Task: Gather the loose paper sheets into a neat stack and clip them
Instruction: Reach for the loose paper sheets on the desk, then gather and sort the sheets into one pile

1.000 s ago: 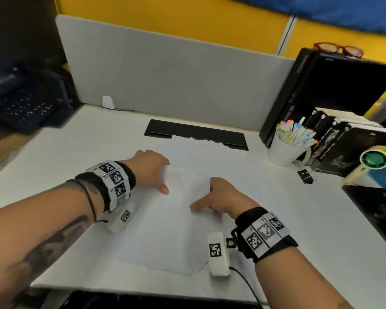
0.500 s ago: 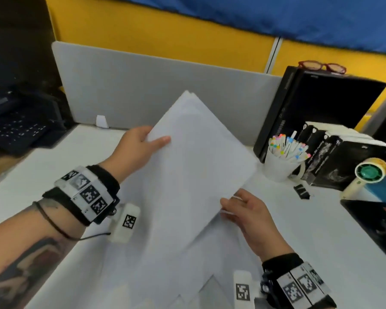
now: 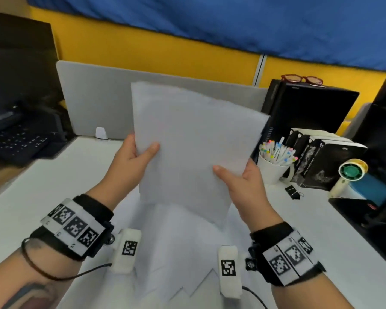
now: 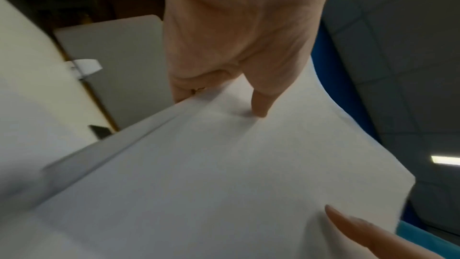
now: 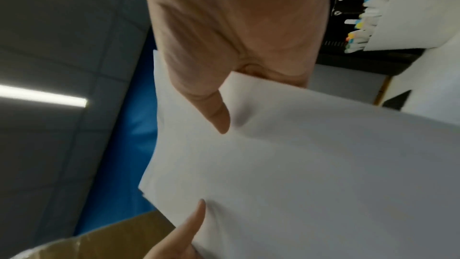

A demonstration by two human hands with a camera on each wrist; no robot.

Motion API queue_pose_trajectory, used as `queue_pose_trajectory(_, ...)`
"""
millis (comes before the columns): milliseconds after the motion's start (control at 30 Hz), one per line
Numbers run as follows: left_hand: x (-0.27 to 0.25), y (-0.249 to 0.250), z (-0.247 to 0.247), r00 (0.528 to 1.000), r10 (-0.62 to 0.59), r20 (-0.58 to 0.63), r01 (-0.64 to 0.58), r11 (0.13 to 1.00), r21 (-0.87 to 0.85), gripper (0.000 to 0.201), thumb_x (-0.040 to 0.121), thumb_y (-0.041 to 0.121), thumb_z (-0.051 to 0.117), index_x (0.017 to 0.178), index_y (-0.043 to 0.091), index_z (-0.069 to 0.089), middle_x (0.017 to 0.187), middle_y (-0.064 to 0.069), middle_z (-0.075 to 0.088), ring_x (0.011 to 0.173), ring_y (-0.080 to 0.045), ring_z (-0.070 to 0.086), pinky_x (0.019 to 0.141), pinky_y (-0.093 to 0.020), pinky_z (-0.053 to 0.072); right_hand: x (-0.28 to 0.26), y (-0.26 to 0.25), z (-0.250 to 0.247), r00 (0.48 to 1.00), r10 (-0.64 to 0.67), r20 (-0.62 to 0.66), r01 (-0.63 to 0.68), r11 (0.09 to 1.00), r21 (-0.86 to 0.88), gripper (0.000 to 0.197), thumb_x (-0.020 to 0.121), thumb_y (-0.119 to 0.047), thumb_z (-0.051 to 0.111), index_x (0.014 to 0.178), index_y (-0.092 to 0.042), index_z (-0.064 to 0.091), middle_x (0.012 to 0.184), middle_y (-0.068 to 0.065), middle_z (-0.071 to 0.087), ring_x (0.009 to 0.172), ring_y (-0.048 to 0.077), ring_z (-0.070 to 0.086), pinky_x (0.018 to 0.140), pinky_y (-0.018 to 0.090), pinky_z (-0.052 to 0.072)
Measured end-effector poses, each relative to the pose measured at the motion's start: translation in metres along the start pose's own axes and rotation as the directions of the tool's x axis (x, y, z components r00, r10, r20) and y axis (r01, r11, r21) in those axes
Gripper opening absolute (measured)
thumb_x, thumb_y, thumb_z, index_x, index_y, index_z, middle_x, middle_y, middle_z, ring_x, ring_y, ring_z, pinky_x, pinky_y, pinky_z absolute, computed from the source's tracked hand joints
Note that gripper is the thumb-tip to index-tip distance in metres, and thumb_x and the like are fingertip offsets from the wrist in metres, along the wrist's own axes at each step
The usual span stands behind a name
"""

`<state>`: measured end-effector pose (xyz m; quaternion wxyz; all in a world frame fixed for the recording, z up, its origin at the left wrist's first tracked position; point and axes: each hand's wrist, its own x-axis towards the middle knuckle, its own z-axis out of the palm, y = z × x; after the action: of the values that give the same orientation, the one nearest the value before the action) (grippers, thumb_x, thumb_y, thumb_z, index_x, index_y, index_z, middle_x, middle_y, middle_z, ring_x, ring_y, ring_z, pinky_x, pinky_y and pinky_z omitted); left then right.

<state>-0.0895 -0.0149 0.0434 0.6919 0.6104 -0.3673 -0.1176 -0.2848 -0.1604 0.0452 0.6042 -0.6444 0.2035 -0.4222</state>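
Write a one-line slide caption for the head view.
Both hands, left hand and right hand, hold a paper stack upright above the desk.

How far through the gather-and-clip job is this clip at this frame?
Partly gathered: the left hand and right hand grip a bundle of sheets upright above the desk. Its top edges look uneven. More loose sheets lie below. The binder clip sits unused beside the mug.

The paper sheets look thin, matt and smooth, white. The bench is smooth, matt white. At right, the binder clip is black metal with wire handles; the mug looks glossy white; the boxes are glossy black.
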Motion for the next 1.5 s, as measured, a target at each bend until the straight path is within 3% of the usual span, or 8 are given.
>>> queue_pose_trajectory(167, -0.033, -0.025, -0.009, 0.944, -0.3, 0.137, 0.291, 0.953, 0.085, 0.016, 0.1, 0.029, 0.06, 0.113, 0.036, 0.066, 0.105, 0.022, 0.077, 0.103, -0.005, 0.073, 0.1, -0.038, 0.054, -0.025, 0.042, 0.012, 0.988, 0.158, 0.001, -0.156, 0.977, -0.147, 0.047, 0.086, -0.002, 0.073, 0.127, -0.019, 0.056, 0.113, -0.003, 0.071, 0.101, 0.009, 0.07, 0.072, 0.015, 0.056)
queue_pose_trajectory(267, -0.03, -0.022, -0.021, 0.963, -0.269, -0.009, 0.269, 0.96, 0.082, 0.017, 0.102, 0.03, 0.058, 0.112, 0.025, 0.071, 0.104, 0.012, 0.078, 0.099, -0.009, 0.073, 0.093, -0.035, 0.056, -0.02, 0.053, 0.007, 0.975, 0.222, 0.003, -0.218, 0.958, -0.189, 0.042, 0.091, -0.012, 0.071, 0.125, -0.024, 0.05, 0.107, -0.005, 0.07, 0.087, -0.001, 0.07, 0.065, 0.013, 0.052)
queue_pose_trajectory(467, -0.023, -0.044, -0.087, 0.886, -0.418, -0.202, 0.457, 0.859, 0.231, 0.028, 0.1, 0.033, 0.059, 0.109, 0.007, 0.068, 0.098, -0.002, 0.069, 0.086, -0.025, 0.062, 0.074, -0.034, 0.044, 0.006, 0.08, -0.035, 0.908, 0.332, -0.254, -0.414, 0.8, -0.434, 0.05, 0.092, -0.033, 0.069, 0.135, -0.021, 0.045, 0.142, 0.01, 0.047, 0.117, 0.024, 0.052, 0.092, 0.03, 0.04)
queue_pose_trajectory(567, -0.031, -0.069, -0.108, 0.831, -0.507, -0.23, 0.556, 0.772, 0.308, 0.029, 0.1, 0.023, 0.059, 0.102, -0.006, 0.064, 0.088, -0.017, 0.065, 0.072, -0.029, 0.058, 0.065, -0.035, 0.041, 0.02, 0.095, -0.052, 0.884, 0.426, -0.192, -0.449, 0.659, -0.604, 0.06, 0.087, -0.036, 0.073, 0.138, -0.022, 0.044, 0.146, 0.01, 0.047, 0.129, 0.026, 0.049, 0.098, 0.031, 0.039)
queue_pose_trajectory(800, -0.041, -0.08, -0.086, 0.758, -0.644, -0.108, 0.648, 0.721, 0.246, 0.017, 0.097, 0.011, 0.065, 0.114, 0.006, 0.064, 0.104, -0.016, 0.075, 0.093, -0.038, 0.071, 0.089, -0.047, 0.056, 0.031, 0.1, -0.043, 0.865, 0.502, -0.031, -0.319, 0.5, -0.805, 0.087, 0.06, -0.049, 0.089, 0.134, -0.026, 0.048, 0.132, 0.0, 0.05, 0.124, 0.022, 0.05, 0.096, 0.033, 0.046)
queue_pose_trajectory(1167, -0.077, -0.085, -0.083, 0.774, -0.632, 0.03, 0.617, 0.765, 0.186, 0.026, 0.094, 0.015, 0.069, 0.12, 0.015, 0.068, 0.11, 0.0, 0.079, 0.1, -0.025, 0.076, 0.095, -0.046, 0.056, 0.005, 0.08, -0.01, 0.805, 0.593, 0.019, -0.301, 0.436, -0.848, 0.063, 0.071, -0.023, 0.089, 0.121, -0.013, 0.052, 0.109, 0.0, 0.049, 0.103, 0.021, 0.052, 0.078, 0.028, 0.047)
queue_pose_trajectory(1333, -0.078, -0.088, -0.09, 0.758, -0.651, 0.019, 0.647, 0.756, 0.1, 0.026, 0.098, 0.011, 0.063, 0.124, 0.009, 0.066, 0.113, -0.006, 0.078, 0.105, -0.029, 0.074, 0.094, -0.044, 0.055, -0.011, 0.085, -0.003, 0.872, 0.479, 0.103, -0.29, 0.674, -0.68, 0.004, 0.09, -0.014, 0.068, 0.089, -0.01, 0.067, 0.087, 0.001, 0.067, 0.083, 0.023, 0.065, 0.068, 0.025, 0.051)
queue_pose_trajectory(1500, -0.075, -0.088, -0.094, 0.769, -0.639, 0.017, 0.639, 0.769, -0.028, 0.024, 0.103, 0.017, 0.056, 0.125, 0.011, 0.064, 0.117, -0.008, 0.077, 0.107, -0.028, 0.074, 0.1, -0.048, 0.052, -0.026, 0.097, -0.004, 0.913, 0.407, -0.018, -0.389, 0.858, -0.336, 0.031, 0.097, -0.03, 0.062, 0.125, -0.019, 0.062, 0.119, 0.002, 0.07, 0.105, 0.023, 0.067, 0.093, 0.041, 0.056)
